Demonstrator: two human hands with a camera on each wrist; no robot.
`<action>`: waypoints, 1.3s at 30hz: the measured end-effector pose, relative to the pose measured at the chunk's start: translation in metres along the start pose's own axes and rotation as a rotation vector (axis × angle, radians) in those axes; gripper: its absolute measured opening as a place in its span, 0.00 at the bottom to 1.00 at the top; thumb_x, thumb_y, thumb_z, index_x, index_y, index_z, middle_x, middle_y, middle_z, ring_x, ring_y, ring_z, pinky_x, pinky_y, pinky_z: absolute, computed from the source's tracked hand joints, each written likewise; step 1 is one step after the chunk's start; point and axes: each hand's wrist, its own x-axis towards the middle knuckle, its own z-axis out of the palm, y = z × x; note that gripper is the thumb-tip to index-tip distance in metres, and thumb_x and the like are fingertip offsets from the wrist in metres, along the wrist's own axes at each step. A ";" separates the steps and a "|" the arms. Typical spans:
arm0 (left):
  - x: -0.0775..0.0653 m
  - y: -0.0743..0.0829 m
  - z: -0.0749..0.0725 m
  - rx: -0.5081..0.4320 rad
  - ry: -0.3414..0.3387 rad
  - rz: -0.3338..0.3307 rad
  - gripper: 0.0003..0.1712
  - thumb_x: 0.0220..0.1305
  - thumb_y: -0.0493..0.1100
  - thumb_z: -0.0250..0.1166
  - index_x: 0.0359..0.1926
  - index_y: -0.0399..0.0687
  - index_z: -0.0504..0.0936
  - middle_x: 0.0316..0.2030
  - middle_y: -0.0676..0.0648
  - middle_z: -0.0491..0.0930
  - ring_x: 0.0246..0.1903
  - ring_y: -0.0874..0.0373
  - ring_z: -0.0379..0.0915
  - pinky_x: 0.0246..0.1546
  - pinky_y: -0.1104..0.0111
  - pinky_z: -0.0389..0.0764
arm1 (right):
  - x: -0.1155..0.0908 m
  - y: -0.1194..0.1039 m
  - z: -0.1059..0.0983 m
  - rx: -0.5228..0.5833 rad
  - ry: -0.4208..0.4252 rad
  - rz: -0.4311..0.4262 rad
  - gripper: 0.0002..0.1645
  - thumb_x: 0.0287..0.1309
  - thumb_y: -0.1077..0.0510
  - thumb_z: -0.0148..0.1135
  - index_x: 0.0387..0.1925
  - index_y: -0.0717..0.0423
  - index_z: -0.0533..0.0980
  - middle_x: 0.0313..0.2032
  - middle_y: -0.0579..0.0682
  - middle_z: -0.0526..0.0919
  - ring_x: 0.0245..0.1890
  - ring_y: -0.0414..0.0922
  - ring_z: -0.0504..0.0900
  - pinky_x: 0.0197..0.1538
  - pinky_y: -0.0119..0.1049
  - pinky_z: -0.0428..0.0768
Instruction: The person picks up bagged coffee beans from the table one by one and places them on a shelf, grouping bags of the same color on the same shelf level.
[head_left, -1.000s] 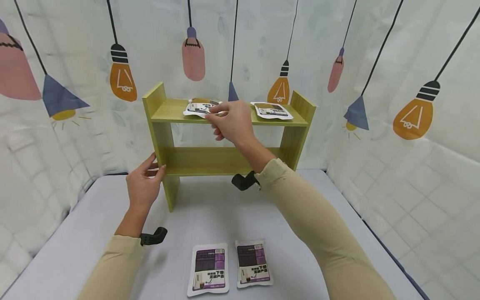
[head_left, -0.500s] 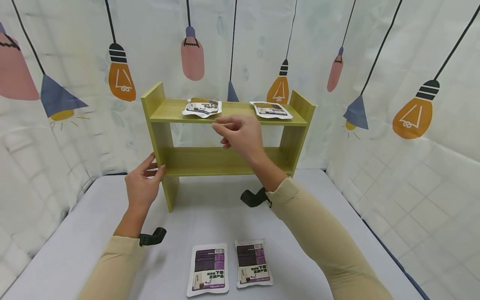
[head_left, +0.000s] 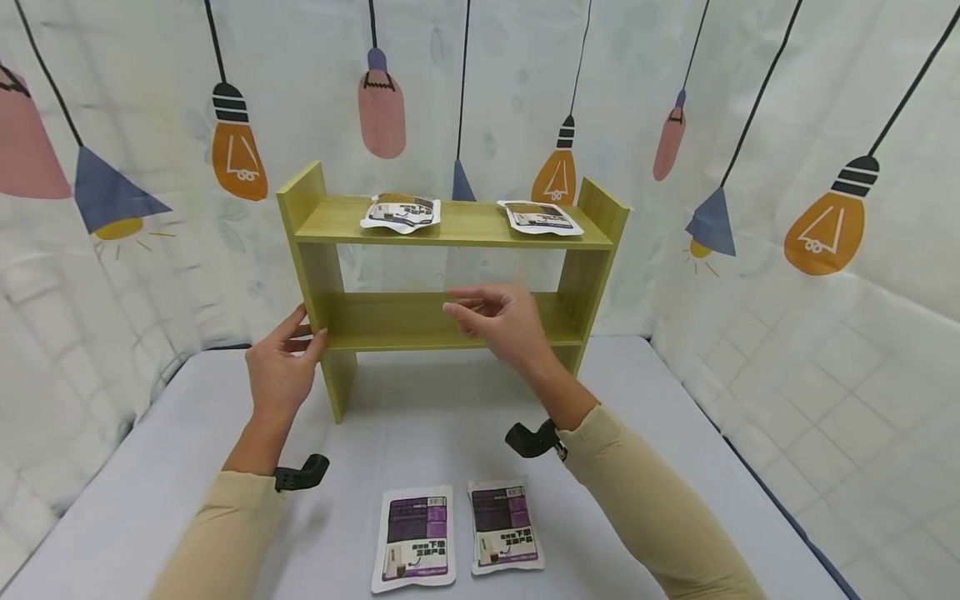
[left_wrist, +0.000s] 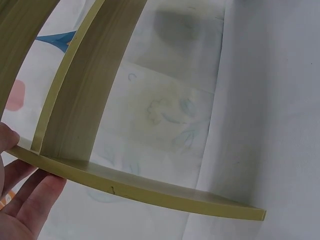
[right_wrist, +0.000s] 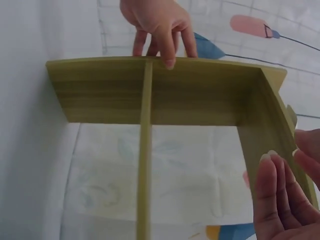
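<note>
A small two-tier wooden shelf [head_left: 390,321] stands on the table, and my left hand [head_left: 281,371] grips the edge of its left side panel. In the right wrist view the thumb of that left hand [right_wrist: 157,20] lies over the panel's edge, with the other fingers along the outer face. My right hand [head_left: 510,325] hovers in front of the lower tier, fingers lightly bent and nothing between them. On the top tier lie two flat white pouches with printed labels, the left pouch [head_left: 401,213] and the right pouch [head_left: 540,218].
Two more white pouches with purple-and-black labels lie near the front of the white-covered table [head_left: 330,542]: a left one [head_left: 414,537] and a right one [head_left: 506,527]. A curtain [head_left: 300,100] printed with hanging lamps encloses the back and sides.
My right hand has let go of the left pouch on the top tier and moved down and slightly right, towards me. The left hand keeps its hold on the side panel.
</note>
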 end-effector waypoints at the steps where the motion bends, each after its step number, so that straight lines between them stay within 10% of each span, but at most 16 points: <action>1: 0.000 0.000 0.000 0.004 0.002 0.003 0.30 0.69 0.45 0.68 0.71 0.60 0.75 0.48 0.37 0.88 0.38 0.48 0.86 0.32 0.91 0.72 | -0.004 0.003 0.000 0.003 -0.003 0.009 0.17 0.60 0.57 0.74 0.49 0.60 0.87 0.35 0.58 0.90 0.28 0.53 0.86 0.34 0.36 0.86; 10: 0.002 -0.001 0.000 -0.001 0.002 -0.006 0.30 0.69 0.46 0.68 0.70 0.60 0.75 0.48 0.38 0.89 0.31 0.86 0.69 0.32 0.91 0.72 | -0.042 0.031 -0.006 0.010 -0.005 0.093 0.20 0.61 0.55 0.73 0.53 0.59 0.85 0.40 0.56 0.90 0.33 0.48 0.89 0.41 0.44 0.88; 18: 0.001 0.000 0.000 0.005 0.001 -0.016 0.30 0.69 0.46 0.67 0.70 0.60 0.75 0.49 0.38 0.88 0.34 0.70 0.80 0.32 0.91 0.72 | -0.073 0.054 -0.011 -0.003 0.044 0.162 0.16 0.62 0.53 0.72 0.51 0.52 0.87 0.41 0.54 0.90 0.33 0.43 0.87 0.38 0.39 0.85; 26: 0.002 0.000 0.000 -0.003 -0.011 -0.031 0.29 0.70 0.48 0.67 0.70 0.60 0.75 0.50 0.39 0.88 0.32 0.83 0.71 0.32 0.91 0.73 | -0.103 0.072 -0.014 -0.009 0.068 0.220 0.16 0.62 0.51 0.73 0.50 0.49 0.87 0.44 0.50 0.89 0.41 0.54 0.89 0.42 0.32 0.86; 39: 0.001 0.000 0.000 0.020 -0.009 -0.030 0.29 0.70 0.48 0.66 0.71 0.60 0.74 0.50 0.40 0.88 0.35 0.70 0.80 0.33 0.91 0.73 | -0.145 0.094 -0.008 0.030 0.068 0.338 0.17 0.59 0.55 0.74 0.50 0.53 0.86 0.49 0.59 0.88 0.43 0.43 0.88 0.47 0.28 0.84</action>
